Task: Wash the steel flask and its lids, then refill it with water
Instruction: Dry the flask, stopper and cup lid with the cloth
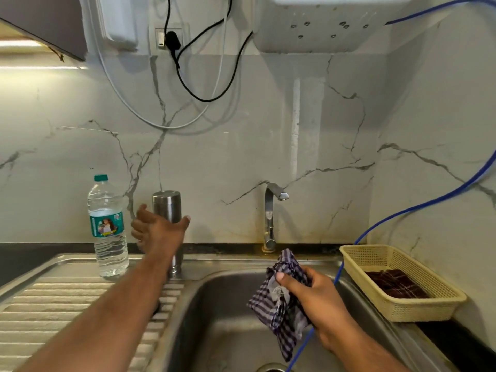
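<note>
The steel flask [166,205] stands upright on the sink's back rim, its steel lid on top. My left hand [158,232] is spread in front of its middle, thumb out to the right and fingers to the left, not closed round it. I cannot tell whether the palm touches the flask. Over the sink basin [214,331], my right hand [314,296] grips a crumpled blue-and-white checked cloth [276,304]. The steel tap [271,210] rises behind the basin, with no water running.
A plastic water bottle [108,226] with a green cap stands left of the flask on the ribbed drainboard [53,304]. A cream plastic basket [397,283] holding a dark cloth sits right of the sink. A blue hose [418,208] hangs into the basin.
</note>
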A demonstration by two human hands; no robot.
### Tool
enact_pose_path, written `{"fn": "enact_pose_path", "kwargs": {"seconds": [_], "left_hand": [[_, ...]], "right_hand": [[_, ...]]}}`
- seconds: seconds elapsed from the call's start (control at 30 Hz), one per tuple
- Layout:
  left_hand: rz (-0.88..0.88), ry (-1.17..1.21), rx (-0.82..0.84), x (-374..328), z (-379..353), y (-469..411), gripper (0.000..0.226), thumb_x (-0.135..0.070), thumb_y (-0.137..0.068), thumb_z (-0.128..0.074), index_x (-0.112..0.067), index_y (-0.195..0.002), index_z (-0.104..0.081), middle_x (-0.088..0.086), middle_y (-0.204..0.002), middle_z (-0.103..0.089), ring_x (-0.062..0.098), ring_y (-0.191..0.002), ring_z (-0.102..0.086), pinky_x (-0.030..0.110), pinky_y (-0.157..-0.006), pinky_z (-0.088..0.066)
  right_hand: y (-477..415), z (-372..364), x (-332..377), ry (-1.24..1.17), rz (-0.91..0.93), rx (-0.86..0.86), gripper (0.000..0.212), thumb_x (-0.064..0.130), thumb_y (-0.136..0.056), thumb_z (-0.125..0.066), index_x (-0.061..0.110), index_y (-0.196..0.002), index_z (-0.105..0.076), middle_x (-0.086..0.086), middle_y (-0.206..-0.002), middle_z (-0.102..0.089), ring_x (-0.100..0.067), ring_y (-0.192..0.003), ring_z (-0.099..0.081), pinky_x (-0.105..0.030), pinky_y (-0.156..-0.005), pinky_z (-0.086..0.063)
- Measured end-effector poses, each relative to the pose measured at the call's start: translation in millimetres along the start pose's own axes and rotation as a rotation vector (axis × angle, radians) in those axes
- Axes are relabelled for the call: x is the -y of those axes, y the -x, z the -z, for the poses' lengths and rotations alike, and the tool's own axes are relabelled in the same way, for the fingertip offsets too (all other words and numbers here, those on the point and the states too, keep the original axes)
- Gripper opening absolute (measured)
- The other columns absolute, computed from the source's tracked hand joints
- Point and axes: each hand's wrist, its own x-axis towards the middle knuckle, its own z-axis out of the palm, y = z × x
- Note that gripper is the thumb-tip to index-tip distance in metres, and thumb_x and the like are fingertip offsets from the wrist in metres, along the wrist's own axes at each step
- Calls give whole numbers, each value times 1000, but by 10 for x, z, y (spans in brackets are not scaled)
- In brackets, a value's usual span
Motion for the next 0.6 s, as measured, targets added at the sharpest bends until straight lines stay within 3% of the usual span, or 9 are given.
{"fn": "enact_pose_path", "kwargs": {"seconds": [0.07, 0.13, 0.27, 0.43, 0.53, 0.6], "left_hand": [[46, -33, 92, 55, -36, -243, 128, -45, -72, -90, -17, -159, 0, 23, -162, -18, 44, -149, -19, 63, -120, -22], [108, 8, 186, 112, -90, -404, 128, -39, -71, -91, -17, -157, 1, 26, -157, -31, 48, -145, -30, 64, -118, -28], [65, 16, 166, 146, -153, -440, 86, -17, -79, -87, -5, -144, -32, 26, -134, -56, 46, -122, -56, 58, -102, -48], [-135, 111, 131, -99, -75, -182, 77, -31, -73, -91, -15, -134, -48, 9, -113, -62, 36, -108, -61, 53, -96, -52], [-194, 340, 297, -378, 47, 158, 76, -39, -72, -89, -22, -134, -47, 3, -114, -62, 25, -104, -61, 46, -92, -52], [-92, 558, 434, -482, 115, 430, 74, -51, -68, -86, -27, -128, -49, 8, -119, -65, 29, -105, -66, 50, -94, -54]], "right_hand": [[-5, -3, -2, 22, 14, -3, 36, 30, -84, -83, 20, -115, -68, 4, -94, -80, -14, -87, -77, -39, -91, -60], [-25, 5, -12, 31, 35, 3, 33, 30, -85, -83, 21, -113, -69, 5, -94, -80, -12, -87, -77, -35, -88, -60], [-69, -1, -57, 91, 73, 0, 32, 33, -85, -83, 25, -113, -69, 11, -95, -79, -4, -87, -75, -24, -80, -59], [-124, -16, -55, 71, 102, -24, 36, 36, -85, -82, 33, -116, -65, 15, -99, -78, -1, -90, -74, -26, -87, -59], [-113, 4, -15, -26, 126, -73, 33, 35, -85, -81, 34, -114, -66, 15, -97, -78, -4, -88, -75, -29, -85, -59], [-96, 22, 15, -105, 140, -95, 34, 33, -85, -81, 33, -116, -66, 10, -100, -79, -11, -91, -76, -38, -89, -61]]}}
